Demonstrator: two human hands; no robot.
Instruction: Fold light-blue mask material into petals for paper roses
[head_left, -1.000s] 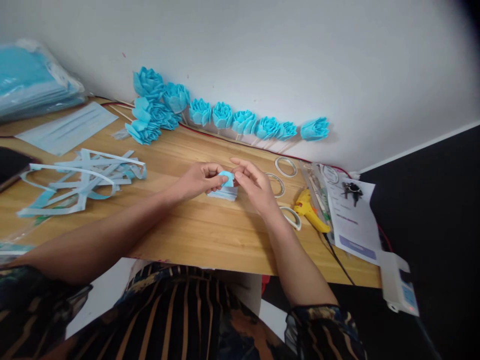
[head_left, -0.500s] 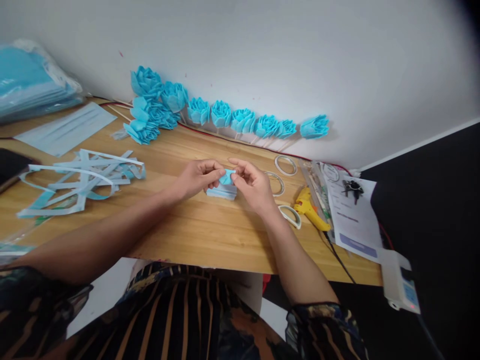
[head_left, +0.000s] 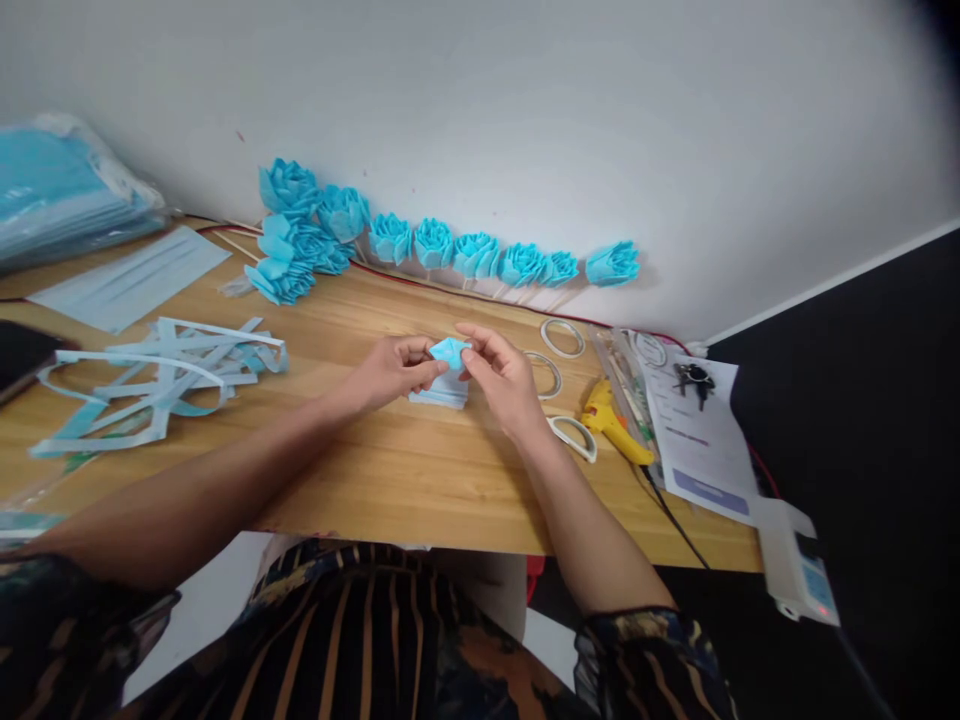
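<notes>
At far left a clear bag (head_left: 67, 195) holds a stack of blue sheets, and cut strips (head_left: 161, 375) lie loose on the desk (head_left: 390, 470). Paper roses (head_left: 435, 243) line the wall. Mid-desk, the left hand (head_left: 390, 368) and right hand (head_left: 504, 375) both pinch a small blue fold (head_left: 450, 352) between thumb and fingertips, held just above a low stack of blue pieces (head_left: 441, 396). To fold it well, the pinch should likely stay at the edges, creasing firmly without crushing the layers. To the right lie tape rings (head_left: 562, 337), a yellow glue gun (head_left: 611, 425), then a clear sleeve (head_left: 626, 385) whose contents cannot be told
</notes>
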